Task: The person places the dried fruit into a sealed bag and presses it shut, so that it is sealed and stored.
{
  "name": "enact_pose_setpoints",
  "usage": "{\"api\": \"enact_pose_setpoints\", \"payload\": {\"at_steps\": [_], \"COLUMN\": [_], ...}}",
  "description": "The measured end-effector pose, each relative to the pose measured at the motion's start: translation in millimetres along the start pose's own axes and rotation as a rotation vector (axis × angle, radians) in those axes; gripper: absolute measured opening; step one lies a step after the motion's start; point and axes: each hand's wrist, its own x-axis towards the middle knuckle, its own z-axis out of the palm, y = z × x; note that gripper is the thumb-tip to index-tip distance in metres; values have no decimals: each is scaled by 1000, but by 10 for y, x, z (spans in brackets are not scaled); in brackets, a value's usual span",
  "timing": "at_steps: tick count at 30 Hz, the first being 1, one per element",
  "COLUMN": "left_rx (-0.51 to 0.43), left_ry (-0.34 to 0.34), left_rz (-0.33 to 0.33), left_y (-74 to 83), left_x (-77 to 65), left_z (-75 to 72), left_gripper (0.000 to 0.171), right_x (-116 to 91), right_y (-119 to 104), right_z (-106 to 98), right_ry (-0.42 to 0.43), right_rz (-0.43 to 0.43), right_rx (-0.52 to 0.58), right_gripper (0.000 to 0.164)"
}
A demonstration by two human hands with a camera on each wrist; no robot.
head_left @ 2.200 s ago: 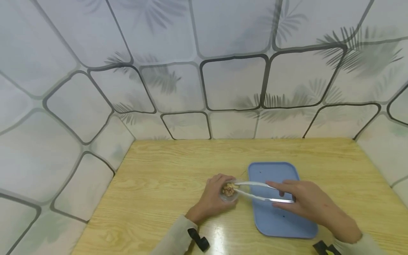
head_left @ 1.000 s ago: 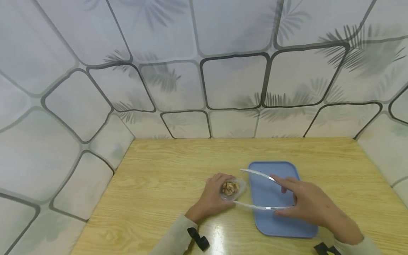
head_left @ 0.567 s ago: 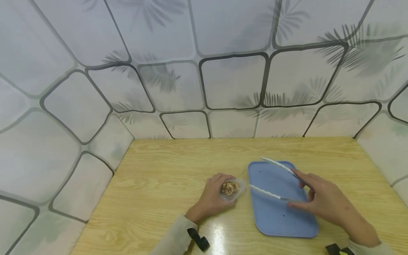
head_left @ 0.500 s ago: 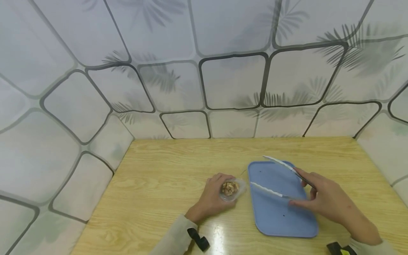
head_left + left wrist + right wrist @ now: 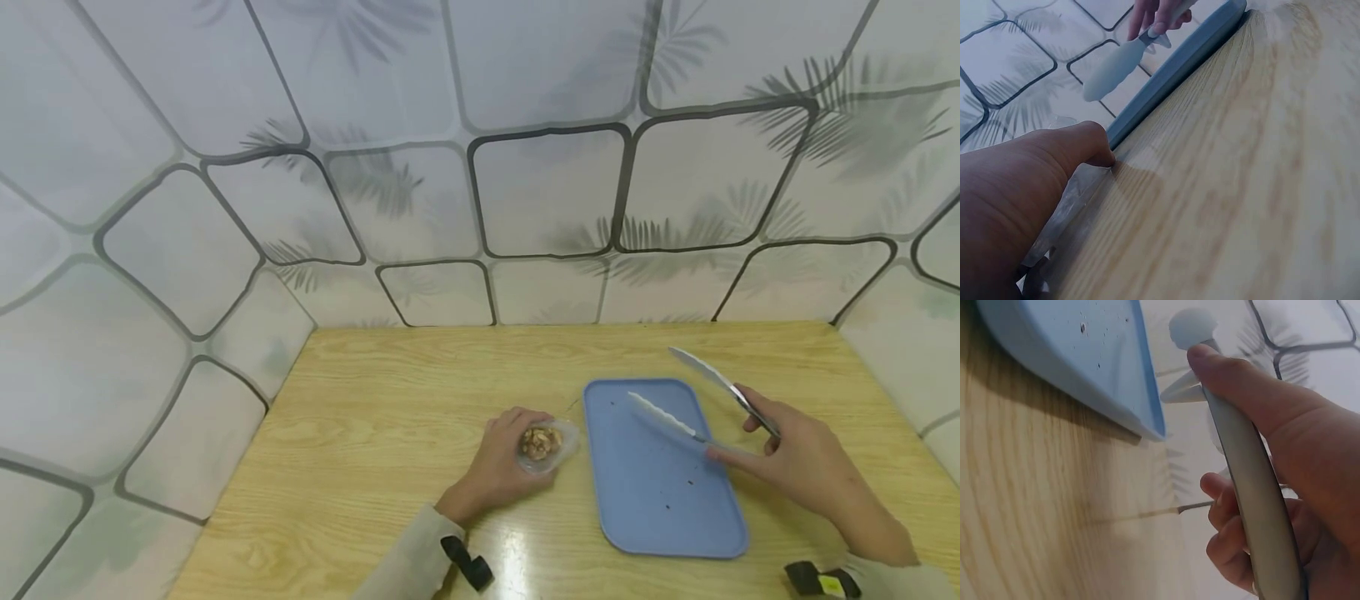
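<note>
My left hand (image 5: 501,462) curls round a small clear plastic cup (image 5: 567,444) on the table, left of the blue tray. Brown nut pieces (image 5: 542,443), which look like walnuts, fill it. My right hand (image 5: 806,458) grips a pair of tongs (image 5: 663,417) with metal handles and white tips, thumb on one arm and fingers on the other. The tongs are spread above the tray's right side, with nothing between their tips. In the right wrist view, the thumb lies along the metal handle (image 5: 1250,487). The left wrist view shows the left thumb (image 5: 1079,140) against clear plastic.
The blue tray (image 5: 645,525) lies right of the cup, bearing only a few dark specks (image 5: 667,507). Wood-grain table (image 5: 390,400) surrounds both. A patterned wall (image 5: 555,200) rises behind the table's back edge, with side walls left and right.
The tongs' tips were together at the nuts in the cup; they have spread apart, and my right hand has carried them right, over the tray. My left hand and the cup have stayed put.
</note>
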Motion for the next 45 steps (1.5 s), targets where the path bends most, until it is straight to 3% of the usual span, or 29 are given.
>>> {"api": "enact_pose_setpoints", "payload": {"at_steps": [9, 14, 17, 21, 25, 29, 35, 40, 45], "left_rx": [8, 0, -5, -5, 3, 3, -10, -6, -5], "left_ry": [6, 2, 1, 3, 1, 2, 2, 0, -11], "left_rz": [2, 5, 4, 5, 5, 4, -6, -5, -15], "left_y": [-6, 1, 10, 20, 20, 26, 17, 15, 29], "left_x": [2, 3, 3, 3, 4, 1, -11, -12, 0], "left_z": [0, -1, 3, 4, -3, -14, -10, -8, -18], "left_gripper": [71, 71, 71, 71, 70, 70, 71, 71, 71], "right_x": [11, 16, -4, 8, 34, 15, -15, -82, -132], "right_y": [198, 269, 309, 362, 364, 298, 143, 48, 1], "right_z": [65, 103, 111, 65, -13, -26, -19, -49, -139], "right_ry": [-7, -2, -32, -99, -195, -262, -353, -382, -416], "right_rz": [51, 47, 66, 129, 242, 350, 475, 542, 534], "right_rx": [72, 93, 85, 51, -26, -108, -135, -166, -191], "right_gripper": [92, 62, 55, 73, 103, 120, 125, 117, 118]}}
